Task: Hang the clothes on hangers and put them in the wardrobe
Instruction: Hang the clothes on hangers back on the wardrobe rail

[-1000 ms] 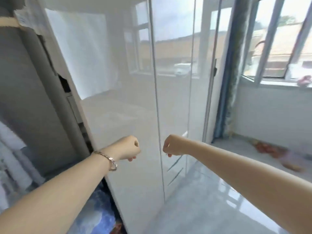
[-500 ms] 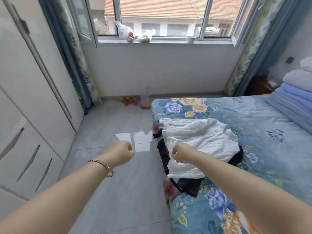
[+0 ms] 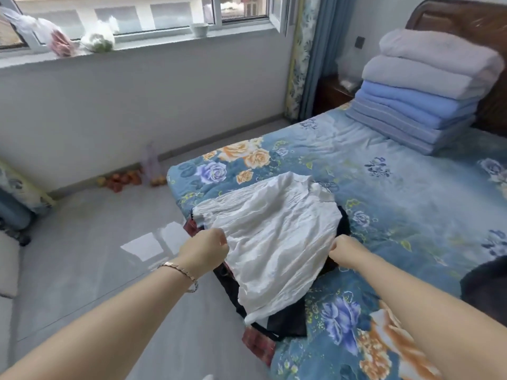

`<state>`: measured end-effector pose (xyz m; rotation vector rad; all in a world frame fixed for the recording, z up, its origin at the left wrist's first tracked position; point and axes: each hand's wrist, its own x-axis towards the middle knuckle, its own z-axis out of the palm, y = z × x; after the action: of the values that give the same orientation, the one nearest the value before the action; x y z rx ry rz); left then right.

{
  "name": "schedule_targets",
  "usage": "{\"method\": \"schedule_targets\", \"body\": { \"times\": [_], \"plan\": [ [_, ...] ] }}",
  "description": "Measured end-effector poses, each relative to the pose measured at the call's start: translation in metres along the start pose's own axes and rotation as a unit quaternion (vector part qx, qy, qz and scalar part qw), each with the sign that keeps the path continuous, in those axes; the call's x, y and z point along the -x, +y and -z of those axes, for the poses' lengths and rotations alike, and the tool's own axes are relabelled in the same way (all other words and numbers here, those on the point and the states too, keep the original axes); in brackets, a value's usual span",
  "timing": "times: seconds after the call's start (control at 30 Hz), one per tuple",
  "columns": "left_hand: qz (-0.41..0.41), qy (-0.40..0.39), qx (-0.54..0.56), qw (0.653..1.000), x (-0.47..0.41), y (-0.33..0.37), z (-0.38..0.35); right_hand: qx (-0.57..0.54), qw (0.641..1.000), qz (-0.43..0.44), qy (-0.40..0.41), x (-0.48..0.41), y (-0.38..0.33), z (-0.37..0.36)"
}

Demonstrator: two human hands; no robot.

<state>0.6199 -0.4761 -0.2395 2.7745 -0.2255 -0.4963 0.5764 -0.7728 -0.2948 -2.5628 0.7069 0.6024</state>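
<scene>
1. Head view, position: the white garment (image 3: 274,237) lies crumpled on top of a pile at the near corner of the bed (image 3: 384,187). Under it are a black garment (image 3: 288,323) and a red plaid piece (image 3: 259,345).
2. Head view, grip: the left hand (image 3: 204,252) is curled and pinches the garment's left edge. The right hand (image 3: 347,249) is curled and pinches its right edge.
3. Judgement: the step in hand is lifting the top piece off the pile for hanging.
4. Raise both hands evenly, so that the thin cloth spreads out and the lower layers are not dragged off the bed.
5. Find the neckline or waistband before hanging. Which end is held cannot be told.
6. No hanger is clearly visible, so locate one first. The wardrobe is out of view.
</scene>
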Motion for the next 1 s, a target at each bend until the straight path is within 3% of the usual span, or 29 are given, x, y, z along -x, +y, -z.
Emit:
{"method": "schedule_targets", "body": {
  "times": [0.17, 0.3, 0.43, 0.63, 0.83, 1.0],
  "plan": [
    [-0.056, -0.053, -0.024, 0.997, -0.110, 0.013, 0.004, -0.068, 0.992, -0.108, 0.020, -0.072, 0.003, 0.011],
    [-0.084, -0.080, -0.048, 0.992, -0.198, 0.036, -0.006, -0.107, 0.982, -0.146, 0.051, -0.140, 0.011, 0.017],
    [-0.075, -0.079, -0.029, 0.994, -0.297, 0.064, -0.031, -0.136, 0.974, -0.167, 0.066, -0.237, 0.024, 0.014],
    [-0.048, -0.080, -0.010, 0.996, -0.432, 0.085, -0.101, -0.113, 0.977, -0.180, 0.023, -0.393, 0.055, -0.010],
    [-0.041, -0.107, -0.016, 0.993, -0.521, 0.099, -0.152, -0.102, 0.971, -0.216, 0.018, -0.500, 0.080, -0.026],
    [-0.043, -0.115, -0.020, 0.992, -0.555, 0.109, -0.174, -0.228, 0.943, -0.242, 0.029, -0.553, 0.086, -0.037]
  ]
}}
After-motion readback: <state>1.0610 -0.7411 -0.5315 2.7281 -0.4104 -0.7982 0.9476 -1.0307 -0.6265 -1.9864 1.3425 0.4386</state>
